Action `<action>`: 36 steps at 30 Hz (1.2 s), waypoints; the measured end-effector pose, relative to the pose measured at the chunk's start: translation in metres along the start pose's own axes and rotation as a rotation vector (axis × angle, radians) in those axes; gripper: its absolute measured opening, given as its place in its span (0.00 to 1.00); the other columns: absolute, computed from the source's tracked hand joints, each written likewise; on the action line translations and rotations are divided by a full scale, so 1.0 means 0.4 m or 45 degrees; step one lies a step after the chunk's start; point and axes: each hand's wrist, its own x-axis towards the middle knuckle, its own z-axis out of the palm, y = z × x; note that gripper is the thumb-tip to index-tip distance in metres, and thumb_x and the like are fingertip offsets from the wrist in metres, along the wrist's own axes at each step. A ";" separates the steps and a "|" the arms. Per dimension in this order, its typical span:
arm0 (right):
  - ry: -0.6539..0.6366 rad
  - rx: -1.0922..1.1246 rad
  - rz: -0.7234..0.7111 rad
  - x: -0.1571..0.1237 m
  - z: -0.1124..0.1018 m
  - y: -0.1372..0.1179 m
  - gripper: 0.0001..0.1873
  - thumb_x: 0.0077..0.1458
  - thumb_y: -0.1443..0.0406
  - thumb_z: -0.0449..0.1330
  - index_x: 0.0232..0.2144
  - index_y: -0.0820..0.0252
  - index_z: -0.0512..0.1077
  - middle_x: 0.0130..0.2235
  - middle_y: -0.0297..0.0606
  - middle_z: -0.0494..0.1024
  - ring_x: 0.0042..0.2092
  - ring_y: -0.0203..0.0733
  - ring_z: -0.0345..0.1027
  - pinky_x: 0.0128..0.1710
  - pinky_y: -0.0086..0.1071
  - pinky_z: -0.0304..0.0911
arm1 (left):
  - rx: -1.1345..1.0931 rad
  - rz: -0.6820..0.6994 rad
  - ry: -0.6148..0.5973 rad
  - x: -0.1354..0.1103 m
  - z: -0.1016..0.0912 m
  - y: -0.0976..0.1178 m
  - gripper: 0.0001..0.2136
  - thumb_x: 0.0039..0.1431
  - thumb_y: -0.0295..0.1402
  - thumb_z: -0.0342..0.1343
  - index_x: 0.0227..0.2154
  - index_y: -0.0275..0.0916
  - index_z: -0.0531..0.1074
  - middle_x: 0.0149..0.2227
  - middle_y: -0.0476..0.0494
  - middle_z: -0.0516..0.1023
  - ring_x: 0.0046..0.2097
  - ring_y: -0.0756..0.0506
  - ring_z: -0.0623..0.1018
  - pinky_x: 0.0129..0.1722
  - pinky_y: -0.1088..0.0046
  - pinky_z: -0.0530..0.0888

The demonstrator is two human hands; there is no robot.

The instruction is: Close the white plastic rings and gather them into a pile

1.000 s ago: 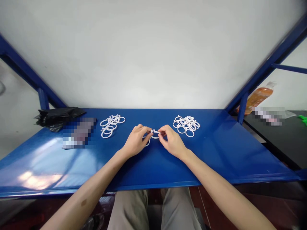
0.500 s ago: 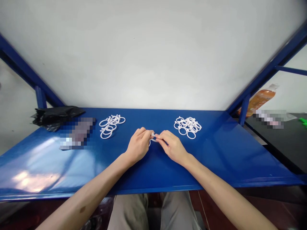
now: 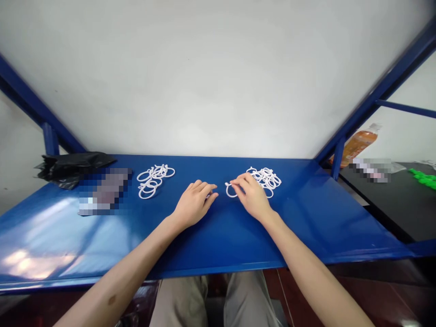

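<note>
A white plastic ring (image 3: pixel 231 195) with a small knob on top hangs from the pinched fingertips of my right hand (image 3: pixel 252 196). That hand is in front of the right pile of similar white rings (image 3: pixel 270 179) and hides part of it. My left hand (image 3: pixel 194 203) hovers over the middle of the table, thumb and fingers apart, with nothing between them. Farther left lies a second, looser pile of white rings (image 3: pixel 150 185).
All the rings lie on a glossy blue table (image 3: pixel 218 245) against a pale wall. At the left are a black plastic bag (image 3: pixel 78 163) and a blurred-out dark object (image 3: pixel 107 193). Beyond the blue frame at the right, an orange drink bottle (image 3: pixel 359 146) stands near green items (image 3: pixel 424 179).
Both hands were together at the ring; now they are apart. My left hand has let go, and my right hand has carried the ring rightward, toward the right pile.
</note>
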 end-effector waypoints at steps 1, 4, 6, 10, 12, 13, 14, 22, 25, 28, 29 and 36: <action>0.033 -0.073 0.056 0.001 -0.016 0.019 0.11 0.68 0.64 0.53 0.44 0.57 0.76 0.43 0.43 0.75 0.46 0.45 0.72 0.44 0.37 0.70 | 0.002 -0.016 -0.012 -0.001 -0.001 -0.006 0.13 0.71 0.39 0.47 0.49 0.41 0.73 0.43 0.42 0.80 0.46 0.41 0.74 0.46 0.60 0.69; 0.121 -0.217 0.226 0.002 -0.064 0.078 0.11 0.67 0.63 0.54 0.42 0.58 0.77 0.42 0.43 0.75 0.44 0.47 0.71 0.44 0.39 0.69 | 0.020 -0.040 -0.081 -0.003 -0.003 -0.021 0.12 0.70 0.36 0.49 0.50 0.41 0.73 0.45 0.41 0.79 0.47 0.39 0.74 0.47 0.58 0.70; 0.134 -0.243 0.313 0.001 -0.084 0.105 0.11 0.66 0.63 0.54 0.42 0.58 0.77 0.42 0.42 0.76 0.43 0.46 0.71 0.43 0.39 0.69 | 0.024 -0.046 -0.131 -0.004 -0.003 -0.025 0.12 0.69 0.35 0.49 0.50 0.41 0.74 0.46 0.40 0.79 0.47 0.39 0.74 0.46 0.58 0.70; 0.118 -0.201 0.356 0.001 -0.085 0.108 0.12 0.66 0.62 0.54 0.44 0.57 0.76 0.43 0.42 0.76 0.41 0.45 0.72 0.41 0.38 0.68 | -0.002 -0.052 -0.180 -0.005 -0.003 -0.024 0.12 0.69 0.36 0.48 0.47 0.41 0.75 0.45 0.40 0.79 0.47 0.39 0.74 0.46 0.57 0.69; 0.101 -0.165 0.334 0.002 -0.079 0.097 0.12 0.66 0.62 0.53 0.43 0.58 0.76 0.43 0.42 0.76 0.41 0.44 0.72 0.40 0.37 0.68 | -0.012 -0.054 -0.187 -0.004 -0.005 -0.022 0.12 0.69 0.36 0.48 0.46 0.41 0.76 0.45 0.40 0.79 0.47 0.39 0.74 0.46 0.58 0.69; 0.088 -0.162 0.329 0.003 -0.079 0.092 0.12 0.66 0.62 0.53 0.43 0.57 0.76 0.43 0.42 0.76 0.41 0.43 0.72 0.39 0.36 0.68 | -0.013 -0.056 -0.191 -0.004 -0.006 -0.022 0.12 0.69 0.36 0.48 0.46 0.42 0.76 0.45 0.41 0.79 0.47 0.39 0.74 0.46 0.58 0.69; 0.078 -0.188 0.342 0.003 -0.081 0.089 0.12 0.66 0.62 0.53 0.43 0.57 0.76 0.43 0.41 0.76 0.41 0.43 0.72 0.39 0.35 0.68 | -0.011 -0.059 -0.197 -0.004 -0.007 -0.023 0.12 0.69 0.36 0.49 0.46 0.42 0.76 0.45 0.41 0.79 0.47 0.40 0.74 0.46 0.58 0.69; 0.023 -0.705 1.082 -0.011 -0.174 0.134 0.12 0.65 0.64 0.54 0.45 0.55 0.77 0.48 0.45 0.76 0.43 0.48 0.73 0.37 0.37 0.63 | -0.016 -0.053 -0.143 -0.007 -0.007 -0.057 0.12 0.69 0.39 0.52 0.46 0.44 0.79 0.43 0.42 0.77 0.45 0.41 0.75 0.46 0.61 0.71; -0.061 -0.668 1.097 -0.014 -0.183 0.137 0.12 0.64 0.65 0.55 0.45 0.53 0.77 0.47 0.43 0.77 0.42 0.47 0.73 0.38 0.36 0.64 | -0.030 -0.109 -0.109 -0.007 -0.009 -0.068 0.12 0.69 0.40 0.52 0.45 0.43 0.79 0.42 0.41 0.76 0.44 0.42 0.76 0.46 0.62 0.72; -0.141 -0.672 1.075 -0.014 -0.177 0.133 0.13 0.62 0.67 0.55 0.45 0.53 0.78 0.47 0.44 0.78 0.42 0.47 0.74 0.38 0.36 0.64 | -0.050 -0.136 -0.075 -0.007 -0.016 -0.069 0.13 0.69 0.37 0.49 0.46 0.43 0.78 0.43 0.41 0.77 0.45 0.41 0.76 0.47 0.60 0.72; -0.174 -0.675 1.083 -0.015 -0.175 0.133 0.14 0.62 0.68 0.55 0.45 0.53 0.78 0.46 0.44 0.78 0.42 0.47 0.74 0.38 0.36 0.65 | -0.056 -0.138 -0.072 -0.007 -0.018 -0.067 0.13 0.69 0.35 0.48 0.46 0.43 0.78 0.44 0.41 0.77 0.46 0.41 0.76 0.47 0.60 0.72; -0.192 -0.655 1.095 -0.017 -0.172 0.137 0.17 0.60 0.70 0.54 0.49 0.54 0.76 0.48 0.45 0.77 0.45 0.50 0.74 0.39 0.39 0.65 | -0.037 -0.163 -0.185 -0.009 -0.025 -0.058 0.20 0.58 0.24 0.49 0.51 0.44 0.76 0.48 0.42 0.76 0.48 0.40 0.75 0.50 0.57 0.72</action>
